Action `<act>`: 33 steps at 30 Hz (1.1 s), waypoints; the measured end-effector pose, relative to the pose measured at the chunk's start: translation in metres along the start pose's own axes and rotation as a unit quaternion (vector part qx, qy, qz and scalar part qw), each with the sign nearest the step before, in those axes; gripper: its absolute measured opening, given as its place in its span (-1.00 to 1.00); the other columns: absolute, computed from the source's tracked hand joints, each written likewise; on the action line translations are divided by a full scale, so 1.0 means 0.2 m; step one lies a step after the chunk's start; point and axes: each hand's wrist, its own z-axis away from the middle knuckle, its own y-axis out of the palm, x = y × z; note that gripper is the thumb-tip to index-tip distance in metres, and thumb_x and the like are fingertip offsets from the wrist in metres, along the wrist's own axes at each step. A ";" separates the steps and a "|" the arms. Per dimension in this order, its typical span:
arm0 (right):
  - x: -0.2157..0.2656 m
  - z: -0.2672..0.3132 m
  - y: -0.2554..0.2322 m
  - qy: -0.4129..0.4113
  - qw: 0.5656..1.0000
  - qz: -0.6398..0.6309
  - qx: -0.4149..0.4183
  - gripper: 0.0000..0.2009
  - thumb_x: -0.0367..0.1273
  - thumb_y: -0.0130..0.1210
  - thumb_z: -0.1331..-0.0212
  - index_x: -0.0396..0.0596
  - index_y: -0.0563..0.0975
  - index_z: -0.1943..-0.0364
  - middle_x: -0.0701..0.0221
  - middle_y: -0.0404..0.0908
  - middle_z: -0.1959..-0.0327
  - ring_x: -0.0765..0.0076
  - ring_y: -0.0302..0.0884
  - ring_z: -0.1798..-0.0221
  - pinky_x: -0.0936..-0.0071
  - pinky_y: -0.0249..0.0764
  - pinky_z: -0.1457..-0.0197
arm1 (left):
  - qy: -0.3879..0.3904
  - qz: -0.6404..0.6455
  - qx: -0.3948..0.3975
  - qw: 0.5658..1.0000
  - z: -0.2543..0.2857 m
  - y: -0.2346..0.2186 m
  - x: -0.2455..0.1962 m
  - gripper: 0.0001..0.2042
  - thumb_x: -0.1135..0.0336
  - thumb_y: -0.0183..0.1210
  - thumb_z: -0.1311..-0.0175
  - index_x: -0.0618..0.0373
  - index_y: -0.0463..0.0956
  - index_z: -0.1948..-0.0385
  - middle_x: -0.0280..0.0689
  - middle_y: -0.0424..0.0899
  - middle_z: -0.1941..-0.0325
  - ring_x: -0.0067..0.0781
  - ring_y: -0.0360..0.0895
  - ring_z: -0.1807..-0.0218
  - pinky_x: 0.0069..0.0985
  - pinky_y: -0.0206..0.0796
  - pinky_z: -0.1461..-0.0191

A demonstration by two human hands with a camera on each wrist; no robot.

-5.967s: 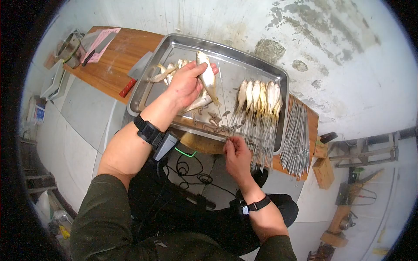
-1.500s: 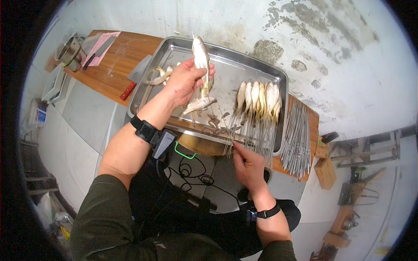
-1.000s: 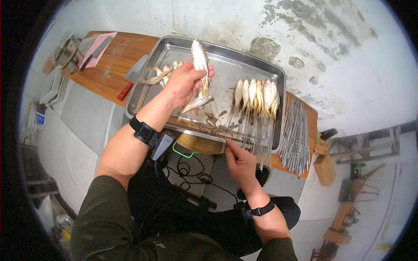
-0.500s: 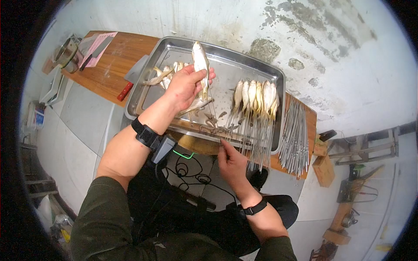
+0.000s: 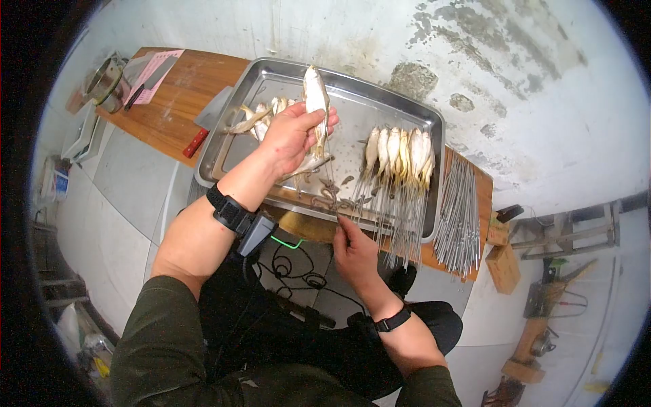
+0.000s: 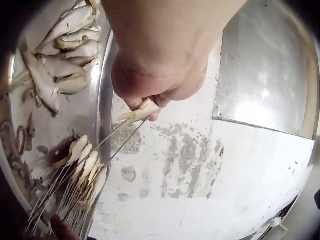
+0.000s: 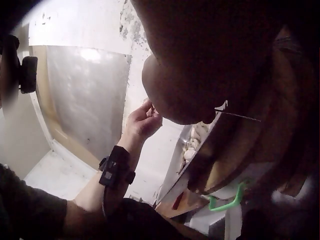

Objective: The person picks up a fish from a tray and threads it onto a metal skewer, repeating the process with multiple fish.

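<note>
In the head view my left hand [image 5: 291, 136] grips a silvery fish [image 5: 316, 95] upright, head up, over the metal tray [image 5: 352, 105]. Two thin skewers [image 6: 120, 148] run down from its tail in the left wrist view. Below the tray's near edge, my right hand [image 5: 357, 256] pinches the lower end of the skewers with thumb and fingers. A row of skewered fish [image 5: 400, 150] lies at the tray's right. Loose fish [image 5: 261, 122] lie at its left, with one fish [image 5: 315, 163] below my left hand. Dark scraps [image 5: 330, 193] lie near the front.
A bundle of bare metal skewers [image 5: 459, 220] lies on the wooden board right of the tray. A red-handled cleaver [image 5: 196, 143], a black-handled knife [image 5: 135, 96] and a metal pot [image 5: 106, 83] are at the left. The stained wall [image 5: 488, 108] rises behind the tray.
Since 1.5 seconds ago my right hand has moved left and slightly up, while the held fish is a little lower. Compared with 6 seconds ago, that fish stands more upright.
</note>
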 end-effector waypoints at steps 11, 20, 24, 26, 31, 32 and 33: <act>0.03 -0.04 0.01 0.057 0.998 -0.012 0.026 -0.75 -0.38 0.08 -0.15 -0.10 0.54 0.08 0.09 0.61 0.35 -0.03 0.61 0.32 0.24 0.54 0.26 | -0.001 -0.006 -0.013 1.000 0.01 0.02 0.00 -0.81 0.46 0.01 -0.32 0.31 0.42 0.10 -0.18 0.60 0.10 -0.43 0.58 0.09 -0.54 0.47 -0.02; 0.05 -0.03 -0.04 0.049 0.998 -0.011 0.045 -0.75 -0.40 0.10 -0.14 -0.08 0.54 0.08 0.08 0.61 0.35 0.02 0.63 0.33 0.28 0.54 0.27 | 0.005 0.002 -0.020 1.000 0.01 0.01 -0.05 -0.81 0.47 0.01 -0.32 0.29 0.40 0.08 -0.18 0.59 0.07 -0.40 0.57 0.06 -0.51 0.47 -0.06; 0.04 -0.01 -0.04 0.049 0.997 -0.029 0.046 -0.75 -0.42 0.09 -0.14 -0.09 0.54 0.08 0.07 0.60 0.34 0.01 0.63 0.31 0.28 0.54 0.25 | 0.016 0.006 -0.010 1.000 0.00 0.01 -0.04 -0.80 0.45 0.02 -0.32 0.30 0.41 0.07 -0.20 0.59 0.07 -0.43 0.57 0.06 -0.53 0.47 -0.05; 0.04 -0.01 -0.03 0.023 0.999 -0.029 0.026 -0.76 -0.41 0.08 -0.15 -0.12 0.54 0.09 0.06 0.60 0.34 0.00 0.63 0.30 0.29 0.54 0.23 | 0.016 0.000 -0.013 1.000 0.01 0.01 -0.03 -0.80 0.45 0.02 -0.33 0.29 0.41 0.07 -0.20 0.59 0.08 -0.44 0.57 0.07 -0.54 0.47 -0.03; 0.07 -0.05 -0.03 0.073 0.996 -0.023 0.041 -0.77 -0.39 0.06 -0.17 -0.15 0.54 0.11 0.07 0.61 0.36 0.00 0.63 0.32 0.29 0.53 0.25 | -0.011 -0.022 0.008 1.000 0.02 0.02 0.01 -0.82 0.45 0.01 -0.32 0.29 0.44 0.10 -0.20 0.59 0.09 -0.48 0.57 0.11 -0.58 0.47 0.05; 0.07 -0.05 -0.02 0.088 0.995 -0.032 0.042 -0.77 -0.39 0.06 -0.17 -0.15 0.54 0.11 0.07 0.61 0.37 0.00 0.62 0.33 0.29 0.52 0.26 | -0.012 -0.022 0.008 1.000 0.03 0.03 0.01 -0.82 0.45 0.01 -0.32 0.29 0.44 0.10 -0.20 0.59 0.09 -0.48 0.57 0.11 -0.58 0.47 0.05; 0.07 -0.06 -0.02 0.088 0.995 -0.032 0.042 -0.77 -0.39 0.06 -0.17 -0.15 0.54 0.11 0.07 0.61 0.37 0.00 0.62 0.33 0.29 0.52 0.26 | -0.010 -0.029 0.003 1.000 0.03 0.04 0.01 -0.82 0.45 0.00 -0.33 0.29 0.43 0.09 -0.20 0.59 0.09 -0.47 0.58 0.11 -0.57 0.48 0.05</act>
